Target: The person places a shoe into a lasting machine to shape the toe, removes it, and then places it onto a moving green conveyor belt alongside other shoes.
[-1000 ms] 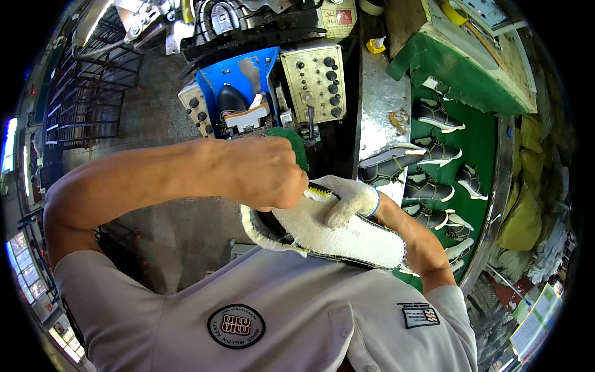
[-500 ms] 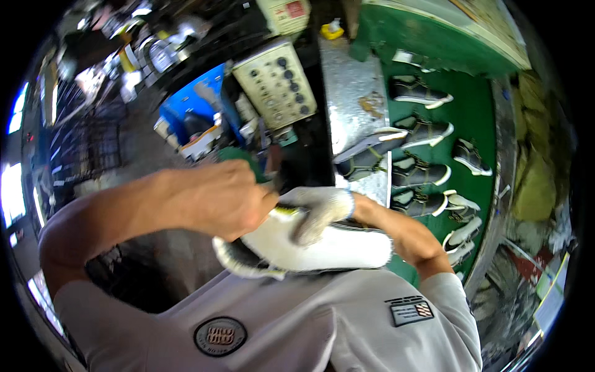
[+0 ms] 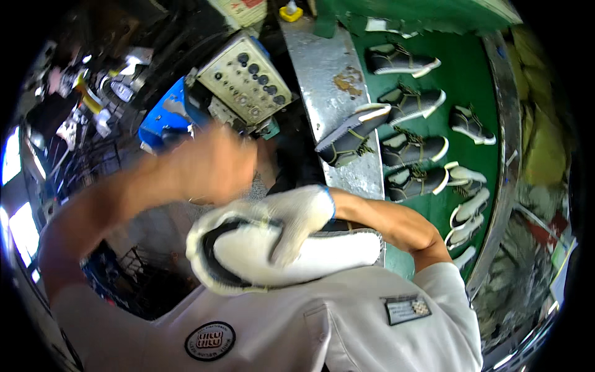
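Observation:
My right hand (image 3: 297, 217), in a whitish knit glove, grips a shoe (image 3: 328, 251) close to my chest. The shoe's white underside faces up, and its wider end, with a dark band (image 3: 224, 239) inside a pale fuzzy rim, points left. The gloved fingers lie across its middle. My bare left hand (image 3: 220, 161) is raised just beyond that wider end, apart from the shoe. It is blurred by motion but has the rounded form of a closed fist. Whatever it may hold is hidden.
Several dark grey shoes with white soles (image 3: 414, 149) lie on a green surface at right. One shoe (image 3: 350, 139) rests across a metal ledge (image 3: 328, 68). A beige control box with knobs (image 3: 245, 80) and a blue bin (image 3: 164, 118) stand ahead. Mixed clutter fills the far left.
My left hand has moved from the shoe's edge up and to the left. The shoe and gloved hand have shifted slightly left, and the wider end shows more. The whole view has turned a little.

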{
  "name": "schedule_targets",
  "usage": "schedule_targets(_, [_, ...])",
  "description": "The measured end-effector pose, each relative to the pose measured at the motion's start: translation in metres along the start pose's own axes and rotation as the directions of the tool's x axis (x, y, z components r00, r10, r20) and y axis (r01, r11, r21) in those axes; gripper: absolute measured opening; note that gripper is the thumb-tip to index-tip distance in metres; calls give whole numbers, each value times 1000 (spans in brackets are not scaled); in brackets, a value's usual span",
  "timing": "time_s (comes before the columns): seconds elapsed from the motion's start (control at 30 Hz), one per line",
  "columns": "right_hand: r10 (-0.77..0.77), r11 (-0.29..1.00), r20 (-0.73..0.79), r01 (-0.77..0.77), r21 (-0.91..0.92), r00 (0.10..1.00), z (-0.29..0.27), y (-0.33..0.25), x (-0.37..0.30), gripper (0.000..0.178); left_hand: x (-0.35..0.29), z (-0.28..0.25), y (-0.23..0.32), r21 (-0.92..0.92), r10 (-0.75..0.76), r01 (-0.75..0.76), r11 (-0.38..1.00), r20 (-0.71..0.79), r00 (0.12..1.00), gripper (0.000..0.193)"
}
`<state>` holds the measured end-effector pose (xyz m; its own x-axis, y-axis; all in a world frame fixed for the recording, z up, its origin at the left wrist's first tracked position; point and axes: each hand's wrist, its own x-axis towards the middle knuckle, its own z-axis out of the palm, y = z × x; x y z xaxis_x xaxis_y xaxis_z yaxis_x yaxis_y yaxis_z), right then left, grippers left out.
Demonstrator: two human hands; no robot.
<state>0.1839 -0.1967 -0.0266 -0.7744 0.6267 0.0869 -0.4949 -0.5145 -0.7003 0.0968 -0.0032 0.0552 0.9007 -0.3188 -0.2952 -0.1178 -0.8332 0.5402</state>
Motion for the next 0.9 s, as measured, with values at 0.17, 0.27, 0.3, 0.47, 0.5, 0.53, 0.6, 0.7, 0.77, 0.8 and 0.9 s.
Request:
schedule_targets(0.17, [-142,979,-82,128,-156,986,-6,-27,-5,83,6,-41,0,-572,-527,513,641,158,835,24])
schedule_targets(0.27, [39,991,-279,-1,135,960,20,19,-28,81,-32,-20,-1,-804,-533,387,451,105,839,35])
schedule_targets(0.3, [-27,992,-325,65,105,945,13,20,-31,78,-38,-17,11,-828,-513,355,434,97,853,39])
schedule_targets(0.47, [-11,992,-381,59,115,924,5,8,-34,73,-29,7,23,-454,-454,502,736,219,864,29])
schedule_targets(0.5, [1,994,-406,44,101,914,4,7,-32,74,-27,8,14,-483,-500,571,664,281,819,29])
schedule_targets(0.53, [11,996,-429,29,87,903,3,7,-31,75,-27,10,12,-504,-517,563,655,244,820,25])
schedule_targets(0.6, [-37,998,-458,60,35,888,3,4,-25,76,-31,15,-2,-581,-488,499,644,190,852,24])
schedule_targets(0.7, [-20,995,-491,67,78,871,6,-6,-17,78,-40,16,-20,-676,-490,433,597,120,863,20])
schedule_targets(0.77, [-56,998,-500,64,-2,864,6,-14,-9,82,-53,3,-27,-766,-559,421,485,99,823,18])
schedule_targets(0.8, [-74,997,-499,63,-39,863,6,-18,-7,83,-65,-5,-31,-894,-625,364,262,130,770,18])
schedule_targets(0.9, [-137,989,-546,82,-124,827,0,-18,-2,83,-104,-5,-47,-860,-734,329,389,-74,676,22])
